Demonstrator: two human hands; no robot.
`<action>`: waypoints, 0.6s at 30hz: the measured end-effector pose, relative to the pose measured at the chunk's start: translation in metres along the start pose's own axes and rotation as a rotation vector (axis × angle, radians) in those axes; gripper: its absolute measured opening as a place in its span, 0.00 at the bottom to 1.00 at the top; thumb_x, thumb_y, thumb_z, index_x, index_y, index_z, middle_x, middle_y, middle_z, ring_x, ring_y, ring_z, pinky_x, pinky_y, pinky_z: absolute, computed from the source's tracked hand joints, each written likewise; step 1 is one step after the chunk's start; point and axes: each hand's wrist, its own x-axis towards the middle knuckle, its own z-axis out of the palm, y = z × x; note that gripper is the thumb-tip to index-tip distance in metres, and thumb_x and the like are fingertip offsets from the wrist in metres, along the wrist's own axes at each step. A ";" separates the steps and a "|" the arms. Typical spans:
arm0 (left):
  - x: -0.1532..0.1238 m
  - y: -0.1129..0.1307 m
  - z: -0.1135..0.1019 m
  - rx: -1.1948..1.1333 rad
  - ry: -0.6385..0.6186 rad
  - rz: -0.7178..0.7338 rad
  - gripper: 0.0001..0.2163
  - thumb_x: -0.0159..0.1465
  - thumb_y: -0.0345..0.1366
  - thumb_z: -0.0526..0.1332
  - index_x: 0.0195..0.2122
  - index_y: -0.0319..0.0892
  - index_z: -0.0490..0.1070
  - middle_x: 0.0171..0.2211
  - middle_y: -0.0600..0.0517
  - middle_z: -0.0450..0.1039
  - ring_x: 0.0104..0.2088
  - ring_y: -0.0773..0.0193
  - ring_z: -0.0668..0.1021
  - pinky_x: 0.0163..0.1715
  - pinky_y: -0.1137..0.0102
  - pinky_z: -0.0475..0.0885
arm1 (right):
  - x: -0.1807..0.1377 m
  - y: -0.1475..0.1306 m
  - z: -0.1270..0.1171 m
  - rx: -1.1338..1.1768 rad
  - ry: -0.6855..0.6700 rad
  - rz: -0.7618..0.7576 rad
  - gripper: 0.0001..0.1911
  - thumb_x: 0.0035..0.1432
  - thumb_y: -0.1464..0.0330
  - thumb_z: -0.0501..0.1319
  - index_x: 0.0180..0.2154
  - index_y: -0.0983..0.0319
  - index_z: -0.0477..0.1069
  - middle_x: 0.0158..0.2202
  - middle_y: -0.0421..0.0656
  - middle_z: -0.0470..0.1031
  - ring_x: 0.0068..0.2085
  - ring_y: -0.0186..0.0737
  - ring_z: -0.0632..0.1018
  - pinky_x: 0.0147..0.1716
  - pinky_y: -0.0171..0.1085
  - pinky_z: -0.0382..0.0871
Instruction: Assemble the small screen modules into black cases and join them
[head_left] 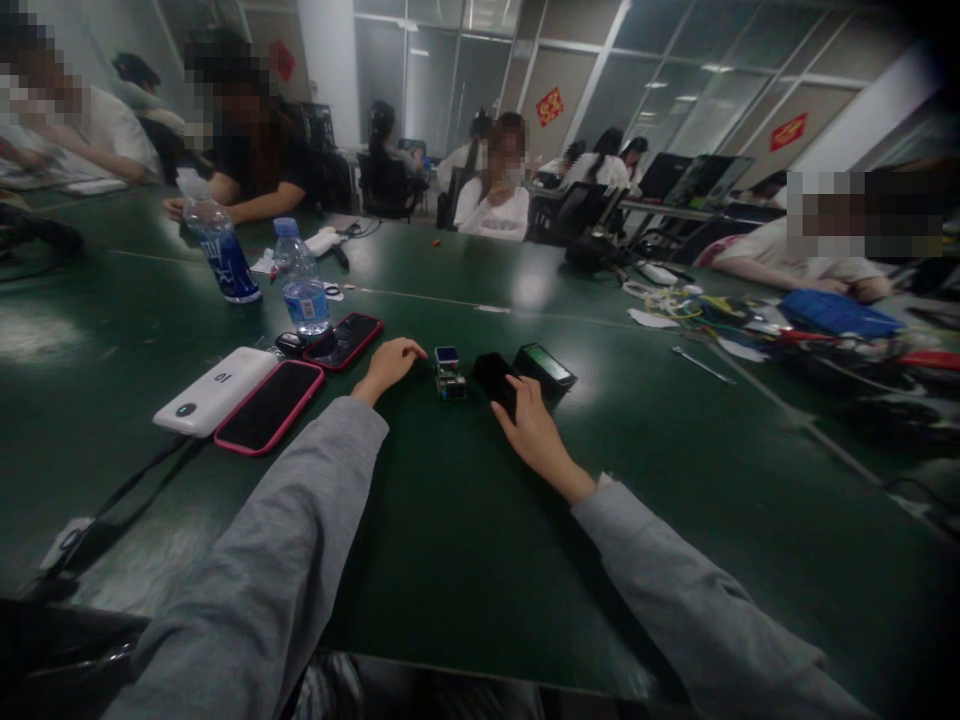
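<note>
A small circuit board (451, 385) with a little screen (447, 354) stands on the green table between my hands. My left hand (391, 366) rests just left of it, fingers loosely bent with the index finger stretched toward the screen, holding nothing. On the other side, my right hand (534, 428) has its fingers on top of a black box (492, 376) and its thumb at the near side, gripping it lightly. Just behind that box lies an open black box part (546, 368) with a green inside surface. The far side of the held box is partly hidden in shadow.
To the left lie a white power bank (217, 390), a phone in a pink case (271, 408) and a red-edged phone (345, 340). Two bottles, one water bottle (301, 285), stand behind them. Cables (690, 305) and a blue pouch (844, 312) crowd the right. Other people sit around.
</note>
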 end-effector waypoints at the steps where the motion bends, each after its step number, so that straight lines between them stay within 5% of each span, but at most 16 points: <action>1: 0.000 0.000 0.000 0.000 -0.001 0.003 0.13 0.65 0.30 0.53 0.38 0.45 0.79 0.44 0.51 0.78 0.46 0.61 0.77 0.52 0.64 0.70 | 0.000 0.000 0.000 0.008 0.004 0.006 0.28 0.68 0.56 0.50 0.62 0.67 0.55 0.58 0.58 0.58 0.59 0.56 0.67 0.58 0.55 0.66; 10: -0.002 0.002 -0.002 -0.027 -0.008 -0.017 0.13 0.66 0.31 0.53 0.39 0.45 0.78 0.45 0.51 0.78 0.46 0.62 0.77 0.52 0.63 0.70 | -0.021 -0.010 -0.022 0.049 -0.012 0.060 0.31 0.66 0.58 0.50 0.66 0.65 0.49 0.56 0.57 0.62 0.53 0.56 0.72 0.51 0.56 0.72; 14: -0.002 0.001 -0.001 -0.041 -0.016 -0.034 0.13 0.66 0.31 0.53 0.39 0.45 0.78 0.45 0.51 0.78 0.46 0.62 0.77 0.51 0.63 0.70 | -0.074 -0.010 -0.058 0.123 -0.119 0.073 0.33 0.65 0.57 0.53 0.67 0.58 0.47 0.58 0.53 0.63 0.55 0.55 0.71 0.53 0.56 0.71; 18: -0.001 -0.002 0.000 -0.040 -0.013 -0.030 0.12 0.66 0.32 0.54 0.39 0.46 0.78 0.46 0.51 0.78 0.47 0.62 0.77 0.52 0.64 0.70 | -0.146 0.044 -0.110 0.100 -0.146 0.150 0.34 0.64 0.55 0.55 0.67 0.50 0.48 0.60 0.52 0.62 0.58 0.56 0.70 0.56 0.60 0.66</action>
